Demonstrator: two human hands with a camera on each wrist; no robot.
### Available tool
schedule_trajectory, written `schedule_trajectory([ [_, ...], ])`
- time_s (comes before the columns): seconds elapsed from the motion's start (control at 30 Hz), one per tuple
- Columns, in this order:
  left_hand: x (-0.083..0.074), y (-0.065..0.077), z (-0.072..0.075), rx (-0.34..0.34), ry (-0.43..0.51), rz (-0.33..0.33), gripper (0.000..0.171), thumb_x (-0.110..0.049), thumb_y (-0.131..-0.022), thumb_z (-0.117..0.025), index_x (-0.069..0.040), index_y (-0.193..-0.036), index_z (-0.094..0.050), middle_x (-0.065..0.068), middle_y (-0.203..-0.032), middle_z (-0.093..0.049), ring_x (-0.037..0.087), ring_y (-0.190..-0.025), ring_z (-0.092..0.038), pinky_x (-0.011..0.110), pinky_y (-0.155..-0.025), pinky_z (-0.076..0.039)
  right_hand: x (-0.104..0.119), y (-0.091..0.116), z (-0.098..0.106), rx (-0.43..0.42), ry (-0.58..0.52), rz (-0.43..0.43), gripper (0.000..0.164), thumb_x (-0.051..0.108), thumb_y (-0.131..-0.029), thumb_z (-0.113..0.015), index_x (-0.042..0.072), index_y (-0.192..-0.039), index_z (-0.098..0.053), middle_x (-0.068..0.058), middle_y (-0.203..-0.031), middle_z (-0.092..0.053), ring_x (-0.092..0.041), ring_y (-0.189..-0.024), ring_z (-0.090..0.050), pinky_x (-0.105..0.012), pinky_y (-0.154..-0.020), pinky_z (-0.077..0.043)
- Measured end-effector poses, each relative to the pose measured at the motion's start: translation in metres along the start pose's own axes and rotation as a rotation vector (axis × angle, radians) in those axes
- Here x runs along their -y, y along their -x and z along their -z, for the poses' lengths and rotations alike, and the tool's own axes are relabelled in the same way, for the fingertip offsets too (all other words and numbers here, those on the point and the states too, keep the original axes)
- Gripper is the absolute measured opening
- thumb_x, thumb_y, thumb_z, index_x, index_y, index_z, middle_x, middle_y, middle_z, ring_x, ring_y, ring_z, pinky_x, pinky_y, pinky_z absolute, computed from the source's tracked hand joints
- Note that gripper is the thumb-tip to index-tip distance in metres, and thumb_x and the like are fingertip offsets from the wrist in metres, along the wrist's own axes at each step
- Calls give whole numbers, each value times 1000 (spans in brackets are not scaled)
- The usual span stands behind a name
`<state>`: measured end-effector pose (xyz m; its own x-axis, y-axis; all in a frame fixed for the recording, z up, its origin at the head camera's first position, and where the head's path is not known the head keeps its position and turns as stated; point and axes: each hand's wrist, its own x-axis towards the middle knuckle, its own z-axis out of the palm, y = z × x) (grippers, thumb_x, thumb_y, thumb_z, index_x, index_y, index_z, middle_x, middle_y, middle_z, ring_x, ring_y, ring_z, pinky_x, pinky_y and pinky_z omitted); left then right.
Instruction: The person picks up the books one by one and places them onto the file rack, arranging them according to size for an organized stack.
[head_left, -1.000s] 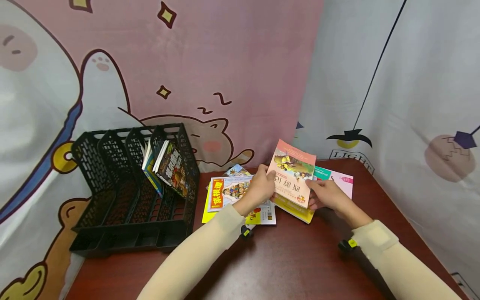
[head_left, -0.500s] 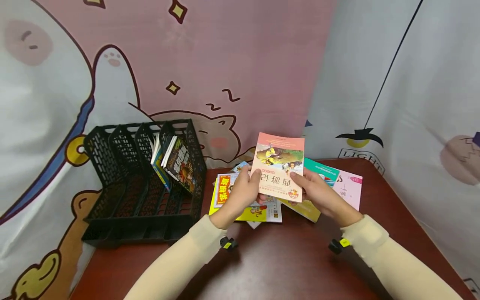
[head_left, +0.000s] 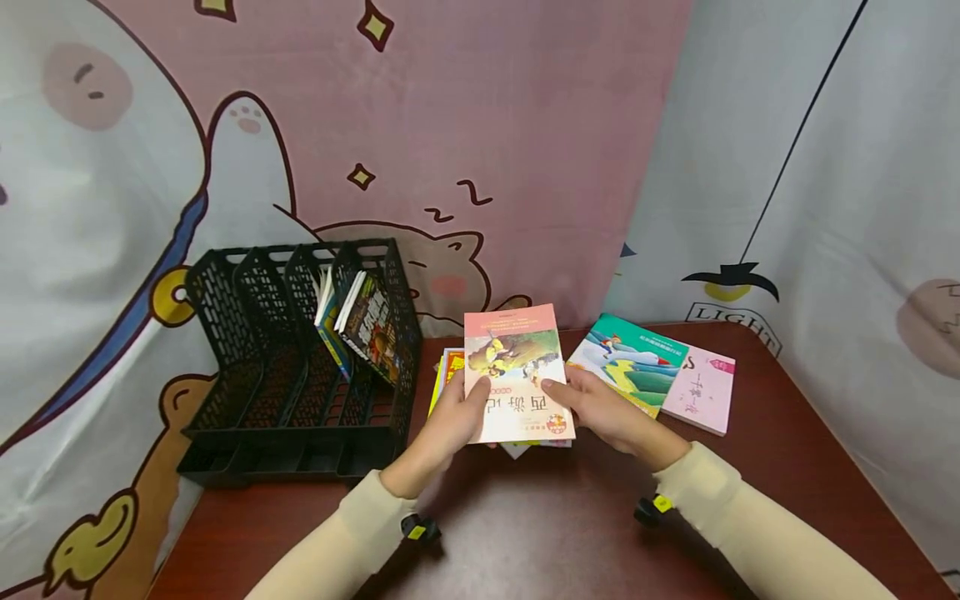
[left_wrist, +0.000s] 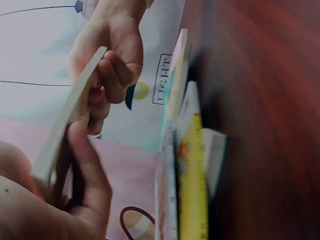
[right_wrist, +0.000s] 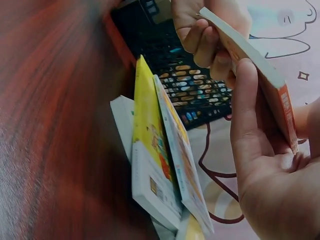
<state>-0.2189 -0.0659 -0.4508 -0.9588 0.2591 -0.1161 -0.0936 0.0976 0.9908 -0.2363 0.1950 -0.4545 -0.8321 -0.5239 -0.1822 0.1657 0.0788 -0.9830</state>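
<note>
A pink-and-cream paperback book [head_left: 517,367] with a picture on its cover is held up over the table, tilted toward the head camera. My left hand [head_left: 453,412] grips its left edge, thumb on the cover and fingers behind. On the opposite edge my right hand [head_left: 611,412] pinches it the same way. Both wrist views show the book edge-on, the fingers curled beneath it; its orange-red spine [right_wrist: 287,117] faces the right wrist camera. Under and behind it lies a pile of books, mostly hidden in the head view; a yellow book [right_wrist: 150,130] shows in the right wrist view.
A black mesh file rack [head_left: 300,358] stands at the left, with a dark-covered book [head_left: 372,325] and a blue-yellow book [head_left: 330,329] leaning in its right slots. Right of the hands lie a green picture book [head_left: 630,358] and a pink book [head_left: 701,390]. Fabric curtains hang behind.
Both hands have carried the pink book leftward from above the right-hand books to over the left pile. It now stands straighter, and the green book is uncovered. The head view has shifted slightly.
</note>
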Motion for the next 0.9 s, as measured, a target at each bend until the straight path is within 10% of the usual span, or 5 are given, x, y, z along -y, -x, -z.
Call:
schedule_trajectory([
  [0.33, 5, 1, 9, -80, 20, -34, 44, -32, -120, -48, -10, -157, -46, 18, -103, -82, 14, -68, -77, 33, -53, -58, -2, -5, -7, -38, 10, -33, 53, 34, -119, -50, -4, -155, -49, -6, -111, -82, -19, -86, -79, -34, -70, -67],
  [0.7, 3, -28, 45, 263, 32, -1, 51, -38, -120, -47, -10, -162, -46, 20, -125, -81, 20, -90, -83, 32, -66, -65, 18, -3, 41, -224, -72, -32, 67, 45, -116, -56, 6, -165, -32, -10, -126, -68, -18, -80, -80, -35, -79, -69],
  [0.9, 7, -41, 55, 399, -5, -5, 50, -39, -120, -48, -15, -163, -49, 20, -130, -79, 25, -97, -84, 37, -77, -69, 22, -11, 69, -134, 9, -38, 61, 44, -118, -52, -2, -158, -48, -7, -123, -76, -20, -89, -82, -38, -84, -69],
])
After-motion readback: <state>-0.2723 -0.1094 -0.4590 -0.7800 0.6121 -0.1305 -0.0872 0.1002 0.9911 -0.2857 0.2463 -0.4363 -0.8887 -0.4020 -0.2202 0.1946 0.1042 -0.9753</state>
